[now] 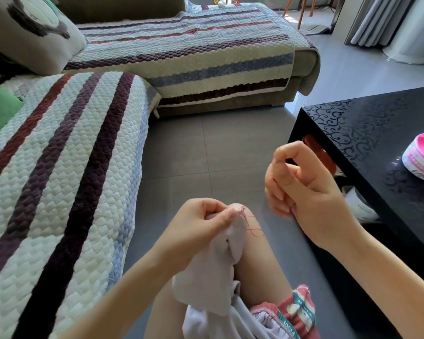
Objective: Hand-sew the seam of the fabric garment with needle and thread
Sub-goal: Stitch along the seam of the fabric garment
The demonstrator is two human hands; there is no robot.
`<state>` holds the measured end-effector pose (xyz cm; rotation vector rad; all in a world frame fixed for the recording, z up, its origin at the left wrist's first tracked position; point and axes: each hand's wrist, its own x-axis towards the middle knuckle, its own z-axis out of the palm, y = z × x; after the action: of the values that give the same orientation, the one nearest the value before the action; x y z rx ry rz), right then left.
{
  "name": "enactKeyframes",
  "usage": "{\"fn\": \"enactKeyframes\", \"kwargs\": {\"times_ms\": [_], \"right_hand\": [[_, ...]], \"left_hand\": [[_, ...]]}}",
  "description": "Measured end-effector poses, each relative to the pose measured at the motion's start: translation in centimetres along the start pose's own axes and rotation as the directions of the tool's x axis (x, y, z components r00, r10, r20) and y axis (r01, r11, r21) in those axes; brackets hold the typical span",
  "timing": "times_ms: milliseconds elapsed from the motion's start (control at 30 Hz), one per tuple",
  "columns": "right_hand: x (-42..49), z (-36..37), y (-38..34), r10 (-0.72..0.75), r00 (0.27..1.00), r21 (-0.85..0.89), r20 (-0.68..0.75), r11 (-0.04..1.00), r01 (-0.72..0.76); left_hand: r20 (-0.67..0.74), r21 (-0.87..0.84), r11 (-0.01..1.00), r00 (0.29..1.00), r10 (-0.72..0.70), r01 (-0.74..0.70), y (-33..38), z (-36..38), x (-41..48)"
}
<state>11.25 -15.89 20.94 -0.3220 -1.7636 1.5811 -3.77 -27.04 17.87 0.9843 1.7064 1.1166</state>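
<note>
Head view. Sits with bare knee [262, 255] raised over grey tiled floor [206, 148]. Pinches top edge of pale fabric garment [213, 270] between thumb and fingers of left hand [201, 221], right at the knee; rest of cloth hanging down into lap, bunched against red printed shorts [296, 311]. Holds right hand [304, 187] higher and off to the right, clear of the cloth, fingers curled, thumb tip against forefinger. Grasps red thread [258, 215] with it: leads from the pinched seam edge across to the curled lower fingers, slack loop lying beside the knee. Cannot make out needle, too small to tell. Elsewhere: striped quilted sofa cover [66, 167] at left, more of it behind; black scroll-patterned table [377, 133] at right, just beside right hand; pink-and-white tub [419, 160] on table at frame edge.
</note>
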Motion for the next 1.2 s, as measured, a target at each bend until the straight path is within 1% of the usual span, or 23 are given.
{"fn": "enactKeyframes", "kwargs": {"times_ms": [67,133,167,200,267,300,367,400,433,467,500,533,600,633,667,700,767,833,867,900,1000,1133,1200], "right_hand": [[0.7,-1.9,1.3,0.065,0.994,-0.099,-0.088,0.992,-0.073],[1.9,-4.2,2.7,0.04,0.985,-0.239,-0.165,0.968,-0.079],[2.7,-5.8,3.6,0.017,0.978,-0.328,-0.208,0.941,-0.086],[3.4,-7.7,4.8,-0.012,0.967,-0.444,-0.255,0.89,-0.106],[4.7,-12.4,7.7,-0.044,0.931,-0.673,-0.363,0.703,-0.229],[4.9,-14.8,9.2,-0.024,0.897,-0.724,-0.442,0.6,-0.34],[4.5,-18.6,11.7,0.069,0.791,-0.702,-0.608,0.419,-0.576],[4.1,-19.4,12.5,0.104,0.743,-0.674,-0.661,0.353,-0.649],[4.0,-19.3,13.0,0.124,0.725,-0.664,-0.678,0.319,-0.676],[4.1,-18.4,13.1,0.134,0.735,-0.671,-0.665,0.327,-0.666],[4.3,-16.9,12.8,0.132,0.77,-0.69,-0.624,0.369,-0.622],[4.5,-15.0,12.3,0.12,0.821,-0.713,-0.558,0.437,-0.548],[3.9,-10.4,10.5,0.069,0.932,-0.727,-0.356,0.606,-0.323],[3.1,-8.1,9.3,0.041,0.969,-0.705,-0.243,0.679,-0.205],[2.1,-5.9,8.1,0.02,0.991,-0.673,-0.136,0.732,-0.107],[0.9,-4.1,7.2,0.004,0.999,-0.65,-0.042,0.759,-0.03],[-0.8,-1.4,6.2,-0.05,0.995,-0.659,0.086,0.746,0.095],[-1.8,0.0,6.4,-0.129,0.981,-0.717,0.148,0.669,0.196],[-2.1,0.3,6.9,-0.158,0.975,-0.739,0.154,0.636,0.22],[-2.2,0.5,7.4,-0.176,0.974,-0.75,0.145,0.622,0.224],[-2.2,1.1,8.4,-0.186,0.977,-0.742,0.102,0.64,0.2],[-2.0,1.7,9.0,-0.12,0.984,-0.708,0.134,0.683,0.18],[-1.9,1.5,9.2,-0.145,0.981,-0.721,0.132,0.665,0.195]], "left_hand": [[0.032,-0.055,0.998,0.999,-0.035,0.037,0.4,-0.8,0.0],[0.047,-0.078,0.994,0.996,-0.076,0.079,0.3,-1.6,-0.1],[0.055,-0.093,0.99,0.994,-0.099,0.104,0.2,-2.0,-0.2],[0.065,-0.111,0.986,0.991,-0.117,0.123,0.2,-2.3,-0.4],[0.084,-0.143,0.978,0.986,-0.142,0.153,0.4,-3.0,-0.9],[0.092,-0.157,0.974,0.984,-0.149,0.162,0.5,-3.2,-1.0],[0.103,-0.177,0.969,0.982,-0.156,0.173,0.6,-3.5,-1.5],[0.11,-0.191,0.966,0.982,-0.156,0.175,0.7,-3.5,-1.7],[0.117,-0.21,0.961,0.981,-0.156,0.178,0.9,-3.5,-1.9],[0.126,-0.23,0.956,0.979,-0.159,0.184,1.1,-3.5,-2.1],[0.133,-0.248,0.95,0.978,-0.161,0.19,1.3,-3.5,-2.2],[0.138,-0.257,0.947,0.977,-0.162,0.194,1.5,-3.5,-2.2],[0.135,-0.257,0.947,0.977,-0.164,0.194,1.8,-3.5,-2.1],[0.129,-0.252,0.948,0.977,-0.169,0.197,1.8,-3.5,-2.0],[0.125,-0.252,0.947,0.977,-0.174,0.201,1.9,-3.6,-2.0],[0.123,-0.257,0.945,0.977,-0.177,0.203,1.9,-3.6,-1.9],[0.119,-0.262,0.944,0.977,-0.177,0.203,2.1,-3.6,-1.9],[0.117,-0.269,0.942,0.977,-0.176,0.202,2.1,-3.7,-1.9],[0.118,-0.272,0.941,0.977,-0.176,0.202,2.1,-3.7,-1.9],[0.12,-0.272,0.941,0.977,-0.176,0.203,2.1,-3.7,-1.9],[0.138,-0.269,0.941,0.975,-0.175,0.206,2.2,-3.7,-1.9],[0.146,-0.25,0.947,0.974,-0.172,0.204,2.2,-3.7,-1.8],[0.138,-0.246,0.946,0.974,-0.178,0.208,2.1,-3.8,-1.7]]}}
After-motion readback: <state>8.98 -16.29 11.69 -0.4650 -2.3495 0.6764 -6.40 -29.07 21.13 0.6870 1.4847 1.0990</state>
